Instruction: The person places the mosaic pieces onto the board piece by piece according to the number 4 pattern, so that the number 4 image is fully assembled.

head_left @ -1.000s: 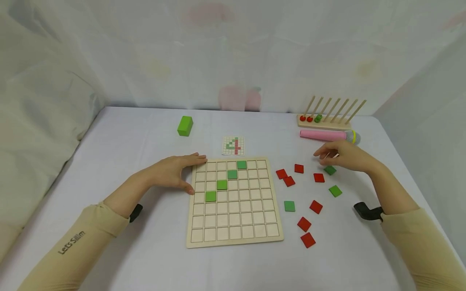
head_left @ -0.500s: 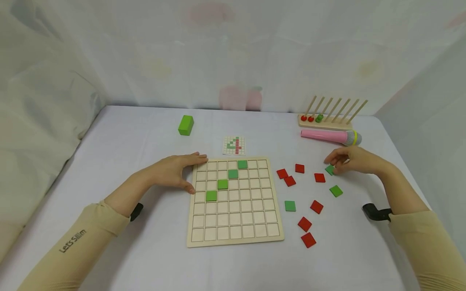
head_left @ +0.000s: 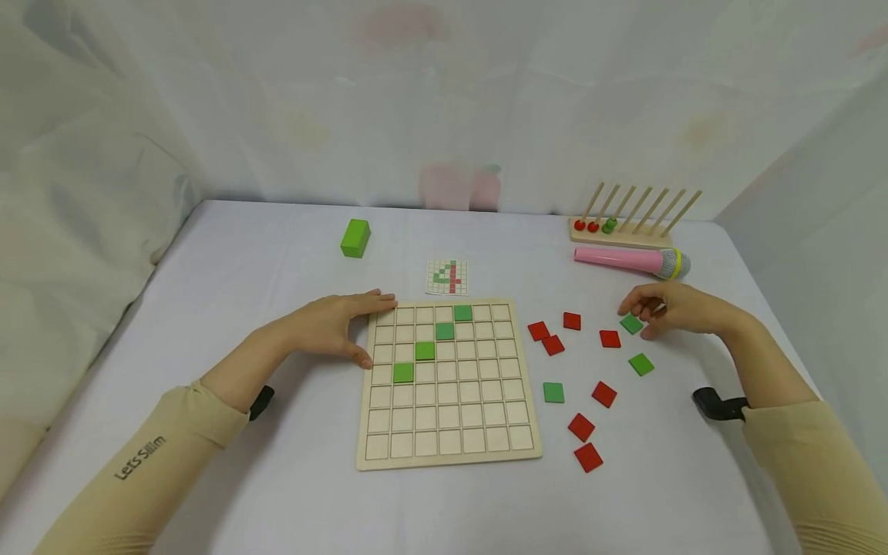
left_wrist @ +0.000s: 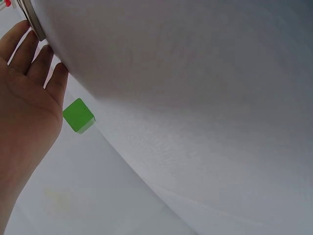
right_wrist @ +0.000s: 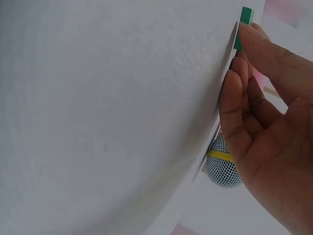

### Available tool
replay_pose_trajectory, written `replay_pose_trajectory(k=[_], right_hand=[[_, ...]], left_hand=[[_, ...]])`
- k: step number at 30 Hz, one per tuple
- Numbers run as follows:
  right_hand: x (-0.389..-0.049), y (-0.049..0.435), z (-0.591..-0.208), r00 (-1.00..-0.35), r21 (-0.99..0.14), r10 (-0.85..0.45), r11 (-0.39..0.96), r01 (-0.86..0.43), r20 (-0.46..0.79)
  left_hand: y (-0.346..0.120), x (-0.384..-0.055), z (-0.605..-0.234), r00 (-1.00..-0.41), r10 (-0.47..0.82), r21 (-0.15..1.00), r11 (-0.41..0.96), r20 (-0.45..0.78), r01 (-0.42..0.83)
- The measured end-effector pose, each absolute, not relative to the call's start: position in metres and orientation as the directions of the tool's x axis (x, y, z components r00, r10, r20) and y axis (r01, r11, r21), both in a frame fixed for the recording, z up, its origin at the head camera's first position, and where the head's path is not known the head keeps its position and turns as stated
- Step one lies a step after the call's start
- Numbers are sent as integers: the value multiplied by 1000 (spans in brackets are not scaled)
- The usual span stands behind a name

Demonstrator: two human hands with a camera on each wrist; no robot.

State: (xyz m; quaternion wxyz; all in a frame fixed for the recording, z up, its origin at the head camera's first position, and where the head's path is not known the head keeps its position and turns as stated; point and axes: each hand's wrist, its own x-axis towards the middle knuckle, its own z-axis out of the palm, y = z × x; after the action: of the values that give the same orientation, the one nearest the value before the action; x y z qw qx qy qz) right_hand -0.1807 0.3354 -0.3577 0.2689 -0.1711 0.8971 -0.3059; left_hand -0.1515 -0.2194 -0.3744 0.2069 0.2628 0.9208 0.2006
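Note:
My left hand (head_left: 329, 324) rests at the upper left corner of a wooden grid board (head_left: 437, 456), its fingers straight and thumb on the left edge. Four-cornered green tiles, such as this green tile (head_left: 425, 351), form a diagonal on the board. On the right, my right hand (head_left: 680, 308) has its thumb and forefinger at opposite edges of a loose green tile (head_left: 631, 324), pinching it close over the tablecloth. The right wrist view shows the thumb overlapping that tile (right_wrist: 247, 15), the other fingers curled.
Several red tiles (head_left: 603, 394) and two more green tiles (head_left: 553, 392) lie right of the board. Behind it is a small pattern card (head_left: 447, 277). A green block (head_left: 356, 238), pink toy microphone (head_left: 617, 259) and peg rack (head_left: 624, 234) stand farther back.
My right hand has moved slightly right and down to the loose green tile, and its thumb and forefinger have come to the tile's edges. The left hand has stayed at the board's corner.

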Motion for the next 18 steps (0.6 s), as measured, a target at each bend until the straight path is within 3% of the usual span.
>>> replay_pose_trajectory(k=[18], right_hand=[[-183, 332, -357, -828, -578, -445, 794, -190, -340]], left_hand=[[-218, -151, -373, -781, 557, 472, 790, -282, 392]])
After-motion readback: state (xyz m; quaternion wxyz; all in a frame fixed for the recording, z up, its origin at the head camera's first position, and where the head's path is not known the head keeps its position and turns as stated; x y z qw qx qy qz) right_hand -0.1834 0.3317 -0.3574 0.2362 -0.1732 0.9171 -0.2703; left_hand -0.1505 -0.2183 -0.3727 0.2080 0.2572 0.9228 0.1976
